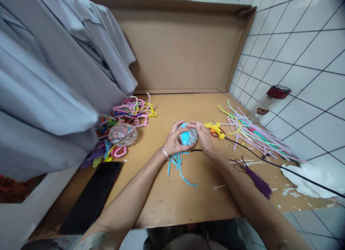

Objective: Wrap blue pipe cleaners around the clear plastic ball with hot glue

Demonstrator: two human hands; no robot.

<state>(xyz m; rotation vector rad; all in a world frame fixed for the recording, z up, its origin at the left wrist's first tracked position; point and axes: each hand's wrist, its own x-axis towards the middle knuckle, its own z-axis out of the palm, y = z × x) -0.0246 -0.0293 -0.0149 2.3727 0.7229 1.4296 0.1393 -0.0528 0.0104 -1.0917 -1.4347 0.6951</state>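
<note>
My left hand (172,140) and my right hand (203,135) are both wrapped round a clear glittery ball (188,136) at the middle of the wooden table (172,192). Light blue pipe cleaners are wound over the ball, and their loose ends (178,166) trail onto the table below my left wrist. My left wrist wears a silver bracelet. A second clear ball (123,134) with coloured specks lies to the left, beside a heap of mixed pipe cleaners (129,111).
A yellow glue gun (215,129) lies just right of my hands, its black cord running off to the right. Straight pipe cleaners (253,135), a purple tassel (256,178), white tissue (307,180), a red-lidded jar (272,101), a black phone (93,196), grey cloth (54,81) and a cardboard backboard (183,52) surround them.
</note>
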